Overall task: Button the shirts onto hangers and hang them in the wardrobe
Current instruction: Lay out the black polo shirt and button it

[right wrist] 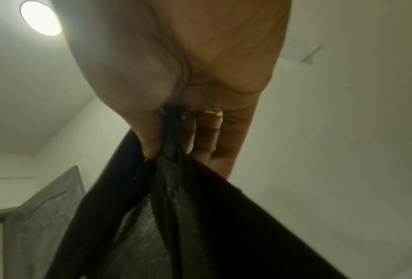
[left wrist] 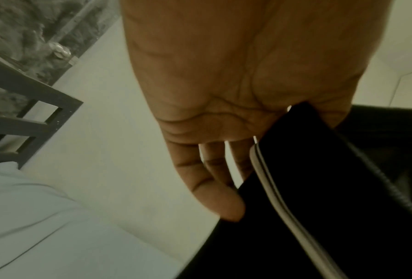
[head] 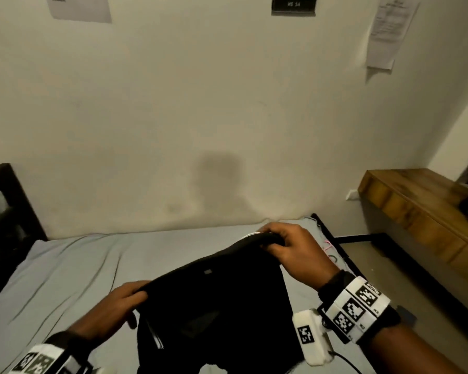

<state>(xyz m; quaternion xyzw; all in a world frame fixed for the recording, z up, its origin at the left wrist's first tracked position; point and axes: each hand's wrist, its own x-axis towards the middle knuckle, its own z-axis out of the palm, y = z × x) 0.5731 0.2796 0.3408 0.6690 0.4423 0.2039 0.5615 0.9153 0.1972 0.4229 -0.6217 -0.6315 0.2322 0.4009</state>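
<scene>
Head view shows the left hand (head: pixel 114 306) gripping one end of a black shirt (head: pixel 219 300), its fingers (left wrist: pixel 214 190) curled onto the cloth with the thumb on top. From those fingers the shirt stretches up and rightward above the bed (head: pixel 73 268), its body hanging down between the hands. At the far end the right hand (head: pixel 292 249) pinches the bunched fabric between thumb and curled fingers (right wrist: pixel 207 139).

Wall sign, barely legible

A dark plaque (head: pixel 294 4) high on the wall carries pale characters, seemingly ending in "14"; the printed papers (head: pixel 389 31) beside it are too blurred to read.
</scene>
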